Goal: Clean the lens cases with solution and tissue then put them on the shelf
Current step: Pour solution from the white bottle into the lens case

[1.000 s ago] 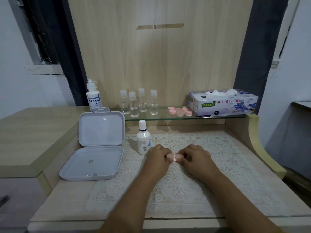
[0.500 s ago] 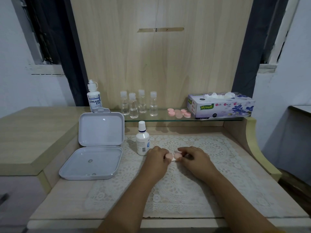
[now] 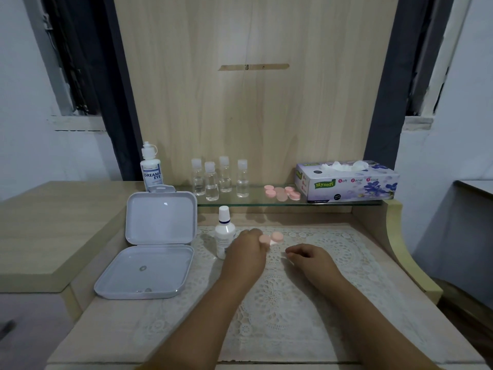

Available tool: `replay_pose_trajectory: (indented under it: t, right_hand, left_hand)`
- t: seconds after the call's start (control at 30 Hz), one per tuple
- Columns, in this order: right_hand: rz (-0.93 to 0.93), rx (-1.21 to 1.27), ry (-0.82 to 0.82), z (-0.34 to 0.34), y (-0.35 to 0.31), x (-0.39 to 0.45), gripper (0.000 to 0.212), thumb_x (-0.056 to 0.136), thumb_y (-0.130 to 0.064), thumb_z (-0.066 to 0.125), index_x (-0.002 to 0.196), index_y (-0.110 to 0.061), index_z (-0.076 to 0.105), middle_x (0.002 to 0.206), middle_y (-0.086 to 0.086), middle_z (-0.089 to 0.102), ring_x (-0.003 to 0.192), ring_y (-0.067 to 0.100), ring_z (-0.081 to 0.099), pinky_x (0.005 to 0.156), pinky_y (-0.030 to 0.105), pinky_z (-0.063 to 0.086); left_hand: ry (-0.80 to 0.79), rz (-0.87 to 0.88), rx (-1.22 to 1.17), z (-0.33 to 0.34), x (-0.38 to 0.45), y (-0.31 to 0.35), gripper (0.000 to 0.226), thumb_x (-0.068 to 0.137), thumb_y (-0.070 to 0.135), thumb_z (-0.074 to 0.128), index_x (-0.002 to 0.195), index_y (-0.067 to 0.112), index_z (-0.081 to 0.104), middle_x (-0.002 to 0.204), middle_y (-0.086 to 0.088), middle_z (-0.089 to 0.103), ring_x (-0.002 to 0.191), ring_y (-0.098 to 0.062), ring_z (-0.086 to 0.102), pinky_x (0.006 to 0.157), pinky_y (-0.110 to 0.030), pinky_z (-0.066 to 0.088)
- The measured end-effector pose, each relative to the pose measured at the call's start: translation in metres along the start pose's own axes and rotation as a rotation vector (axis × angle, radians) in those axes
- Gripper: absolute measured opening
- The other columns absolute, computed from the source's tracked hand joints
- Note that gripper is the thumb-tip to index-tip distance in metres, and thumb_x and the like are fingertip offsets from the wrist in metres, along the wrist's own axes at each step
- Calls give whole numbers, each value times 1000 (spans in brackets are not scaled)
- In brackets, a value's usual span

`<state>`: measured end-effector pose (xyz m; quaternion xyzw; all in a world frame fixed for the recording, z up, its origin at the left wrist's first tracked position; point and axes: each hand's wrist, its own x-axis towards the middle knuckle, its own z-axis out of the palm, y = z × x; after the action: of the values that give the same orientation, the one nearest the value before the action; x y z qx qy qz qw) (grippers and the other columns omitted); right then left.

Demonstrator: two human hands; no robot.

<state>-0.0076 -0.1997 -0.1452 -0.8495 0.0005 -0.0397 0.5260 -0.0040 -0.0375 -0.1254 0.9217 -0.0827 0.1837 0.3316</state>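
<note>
A pink lens case (image 3: 271,238) is sitting in the left hand (image 3: 246,251), pinched at its fingertips just above the lace mat (image 3: 333,263). The right hand (image 3: 310,259) is hanging nearby, loosely curled, grasping nothing. More cases (image 3: 281,193) are lying on the glass shelf (image 3: 261,202).

My left hand (image 3: 246,247) holds a pink lens case (image 3: 270,238) above the lace mat (image 3: 333,289); right hand (image 3: 310,259) loosely curled, apart.
</note>
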Motion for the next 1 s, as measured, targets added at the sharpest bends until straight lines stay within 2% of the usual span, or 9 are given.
replay_pose_trajectory:
  t: [0.13, 0.23, 0.37, 0.47, 0.57, 0.7, 0.77, 1.0]
  right_hand:
    - [84, 15, -56, -8, -8, 9, 13, 92, -15, 59, 95, -16, 72, 94, -7, 67, 87, 2, 59, 68, 12, 41]
    - [144, -7, -59, -9, -13, 16, 14, 91, -14, 60, 85, -18, 72, 93, -2, 69, 86, 9, 60, 72, 20, 44]
    - [176, -90, -72, -6, -18, 22, 15, 90, -13, 59, 88, -12, 74, 91, 3, 70, 83, 12, 60, 62, 17, 43]
    - [206, -142, -77, -4, -21, 27, 15, 89, -17, 62, 76, -15, 70, 79, 1, 66, 78, 15, 59, 59, 19, 43]
    - [226, -201, -91, -1, -25, 33, 12, 89, -20, 63, 84, -13, 71, 73, 0, 62, 77, 18, 59, 67, 22, 45]
    - [274, -273, -125, 3, -32, 36, 20, 89, -21, 62, 100, -7, 73, 99, 11, 70, 96, 25, 64, 79, 28, 49]
    - [290, -293, -135, 3, -34, 38, 21, 89, -20, 61, 102, -7, 72, 103, 12, 70, 97, 26, 65, 79, 28, 49]
    - [278, -292, -135, 2, -35, 40, 19, 88, -21, 63, 98, -9, 73, 95, 10, 69, 88, 22, 64, 72, 24, 46]
  left_hand:
    - [85, -4, 7, -10, 18, 17, 18, 96, 19, 47, 101, 10, 61, 98, -7, 61, 87, -23, 58, 71, -34, 44]
    - [134, -37, 70, -18, 36, 27, 17, 97, 16, 45, 98, 5, 58, 98, -12, 60, 89, -27, 57, 66, -30, 36]
    - [153, -114, 147, -22, 58, 32, 14, 96, 10, 48, 98, 2, 59, 101, -14, 61, 90, -27, 60, 65, -29, 36]
    - [150, -159, 193, -21, 72, 33, 13, 95, 7, 49, 92, 2, 61, 99, -14, 63, 87, -26, 61, 62, -29, 37]
    - [141, -188, 234, -20, 79, 32, 16, 96, 10, 51, 91, 2, 64, 98, -14, 64, 88, -27, 62, 62, -30, 38]
    - [131, -224, 241, -15, 85, 30, 20, 96, 12, 50, 91, 2, 66, 97, -15, 65, 88, -28, 63, 64, -31, 40]
    - [130, -244, 230, -13, 86, 30, 20, 96, 13, 50, 92, 2, 66, 98, -15, 65, 88, -28, 63, 64, -31, 39]
    - [144, -268, 189, -12, 92, 30, 25, 96, 24, 53, 96, 3, 65, 98, -14, 65, 88, -28, 62, 63, -31, 39]
